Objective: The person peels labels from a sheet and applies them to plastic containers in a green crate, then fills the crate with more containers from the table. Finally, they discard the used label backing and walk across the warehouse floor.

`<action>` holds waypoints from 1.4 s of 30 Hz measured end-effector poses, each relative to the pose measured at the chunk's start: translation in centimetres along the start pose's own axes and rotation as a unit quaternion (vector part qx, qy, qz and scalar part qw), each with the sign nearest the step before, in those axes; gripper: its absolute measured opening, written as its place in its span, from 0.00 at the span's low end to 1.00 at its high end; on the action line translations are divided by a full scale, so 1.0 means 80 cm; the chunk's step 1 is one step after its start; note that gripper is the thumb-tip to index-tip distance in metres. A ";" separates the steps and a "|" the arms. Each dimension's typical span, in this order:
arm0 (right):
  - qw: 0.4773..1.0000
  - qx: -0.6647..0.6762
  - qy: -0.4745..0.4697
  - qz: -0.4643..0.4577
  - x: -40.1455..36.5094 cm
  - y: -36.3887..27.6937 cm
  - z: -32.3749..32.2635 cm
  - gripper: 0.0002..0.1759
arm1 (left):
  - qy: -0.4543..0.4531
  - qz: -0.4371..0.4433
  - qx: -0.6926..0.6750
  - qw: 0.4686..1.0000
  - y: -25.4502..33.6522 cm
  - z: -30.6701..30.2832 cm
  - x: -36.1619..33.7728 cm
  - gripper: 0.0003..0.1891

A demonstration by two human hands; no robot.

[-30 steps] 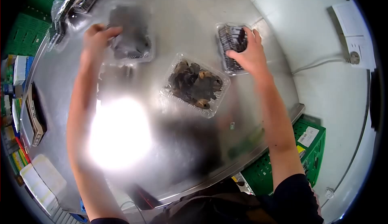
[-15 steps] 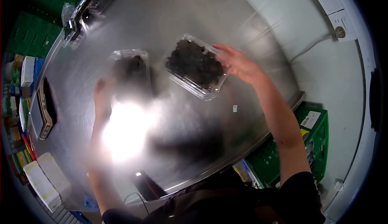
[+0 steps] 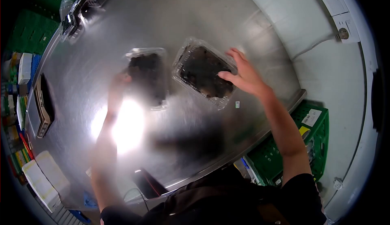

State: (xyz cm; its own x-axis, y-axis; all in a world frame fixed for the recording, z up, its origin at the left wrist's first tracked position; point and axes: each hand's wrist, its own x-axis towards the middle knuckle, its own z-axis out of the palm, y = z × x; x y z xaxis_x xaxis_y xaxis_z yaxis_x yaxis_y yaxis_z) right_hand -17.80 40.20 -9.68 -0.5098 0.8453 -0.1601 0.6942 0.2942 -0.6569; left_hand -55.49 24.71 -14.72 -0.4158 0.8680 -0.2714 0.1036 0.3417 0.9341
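Note:
Two clear plastic punnets filled with dark, roundish pieces, perhaps fruit, rest on the metal table. My right hand (image 3: 247,77) is at the right end of the larger-looking punnet (image 3: 205,72), fingers apart, with its thumb over the top edge. A clear cover seems to lie over that punnet. To its left is the second punnet (image 3: 148,78), upright and partly hazed by glare. My left hand (image 3: 118,85) is against or close beside that punnet's left side; its fingers are smeared and partly lost in the haze.
On the metal table (image 3: 187,18) lie a small white-green sticker (image 3: 237,104), a dark phone-like object (image 3: 149,183) and a tan-edged device (image 3: 44,105). More clear plastic packs (image 3: 83,9) are at the far left. A green crate (image 3: 300,148) stands below the right edge.
My left hand and the left punnet have moved right, closer to the other one. The right punnet has shifted slightly down and right, and my right thumb now reaches over its top.

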 end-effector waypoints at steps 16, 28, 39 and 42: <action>0.920 0.318 -0.015 0.229 -0.004 -0.036 0.029 0.45 | -0.029 -0.045 -0.123 0.991 -0.032 0.054 -0.032 0.32; 0.777 0.581 -0.146 0.193 -0.094 -0.012 -0.011 0.37 | -0.164 -0.091 -0.361 0.914 -0.035 0.030 -0.069 0.22; 0.816 0.496 0.179 0.237 -0.518 0.038 -0.211 0.43 | -0.358 0.007 -0.282 0.890 0.215 0.263 -0.326 0.25; 0.739 0.537 0.283 0.293 -0.666 0.094 -0.199 0.43 | -0.410 -0.044 -0.139 0.900 0.263 0.391 -0.409 0.35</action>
State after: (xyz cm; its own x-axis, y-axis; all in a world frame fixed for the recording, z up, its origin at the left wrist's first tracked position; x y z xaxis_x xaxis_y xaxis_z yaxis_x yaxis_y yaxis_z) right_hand 22.65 4.49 5.66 0.2240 0.8279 -0.5141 -0.2475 -0.4619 -0.8517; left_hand -11.42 14.77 6.57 0.4076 0.8550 -0.3206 -0.1739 0.4173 0.8920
